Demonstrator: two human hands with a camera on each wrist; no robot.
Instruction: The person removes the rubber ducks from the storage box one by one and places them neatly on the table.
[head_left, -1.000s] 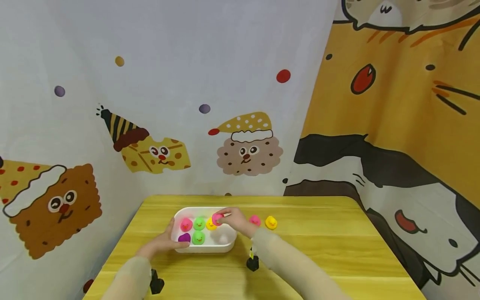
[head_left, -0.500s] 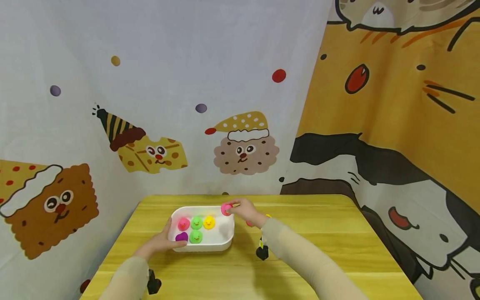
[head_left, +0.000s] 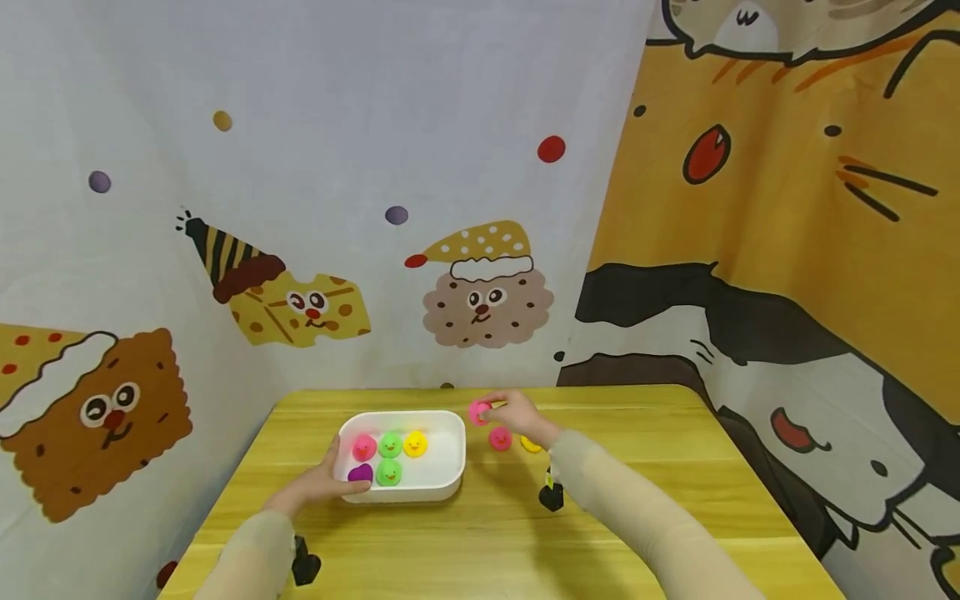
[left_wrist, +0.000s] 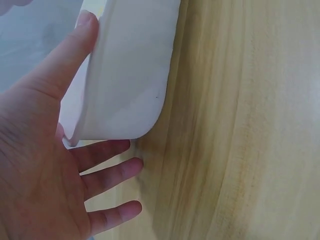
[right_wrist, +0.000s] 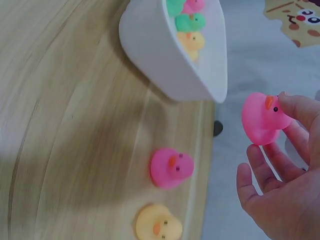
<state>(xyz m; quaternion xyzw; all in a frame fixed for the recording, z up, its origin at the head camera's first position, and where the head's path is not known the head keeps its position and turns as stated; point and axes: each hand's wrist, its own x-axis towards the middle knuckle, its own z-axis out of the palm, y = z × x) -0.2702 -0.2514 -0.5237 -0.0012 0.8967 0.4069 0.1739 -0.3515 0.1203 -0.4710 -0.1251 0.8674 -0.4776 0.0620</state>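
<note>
A pink rubber duck is pinched between the thumb and fingers of my right hand, in the air just right of the white plastic tub. My left hand holds the tub at its left end. In the left wrist view, that thumb lies along the rim and the other fingers spread outside the wall. Inside the tub sit a pink duck, two green ducks, a yellow duck and a purple piece, partly behind the left thumb.
On the wooden table, another pink duck and a yellow duck stand right of the tub, near the right hand. A cartoon-print cloth hangs behind the table's far edge.
My right hand has lifted the pink duck out from over the tub and carried it right, past the rim. The left hand stays on the tub. The view has shifted slightly.
</note>
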